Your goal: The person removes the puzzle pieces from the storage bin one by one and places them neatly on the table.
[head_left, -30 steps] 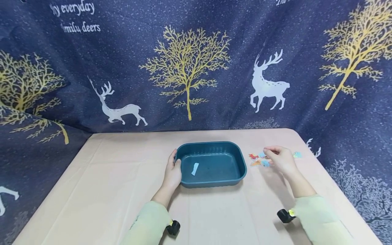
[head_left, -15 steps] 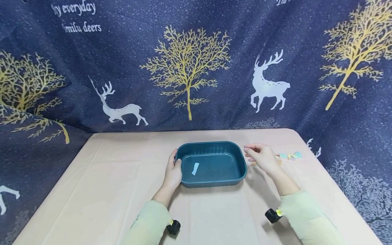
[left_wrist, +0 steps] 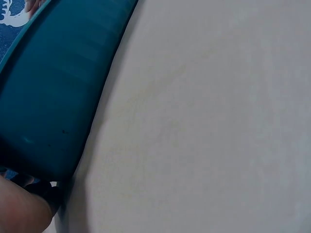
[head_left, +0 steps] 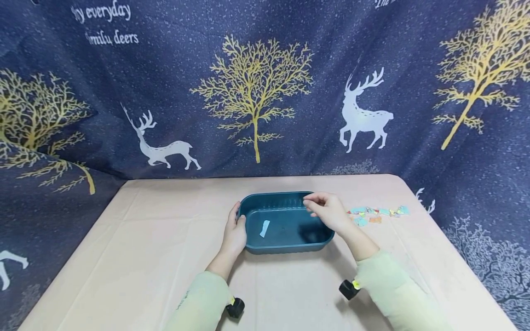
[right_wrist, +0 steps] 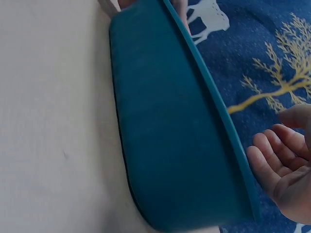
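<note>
A dark teal plastic tub (head_left: 285,248) stands on the table in the head view. Its left end is gripped by my left hand (head_left: 234,233), thumb at the rim; in the left wrist view only part of that hand (left_wrist: 22,208) shows at the tub's corner. Inside the tub lies one small light-blue piece (head_left: 264,228), narrow and flat. Over the tub's right end hovers my right hand (head_left: 329,212), fingers loosely bent. Nothing shows between its fingers in the right wrist view, where the hand (right_wrist: 289,167) is beside the tub rim.
Right of the tub, several small, flat colourful pieces (head_left: 374,219) lie in a loose cluster, partly hidden by the right hand. A pale cloth covers the table (head_left: 136,257). Behind it hangs a dark blue curtain (head_left: 290,151) printed with deer and trees.
My right hand has moved left from the colourful pieces to above the tub's right end, uncovering more of them. The left hand, tub and light-blue piece stay as they were.
</note>
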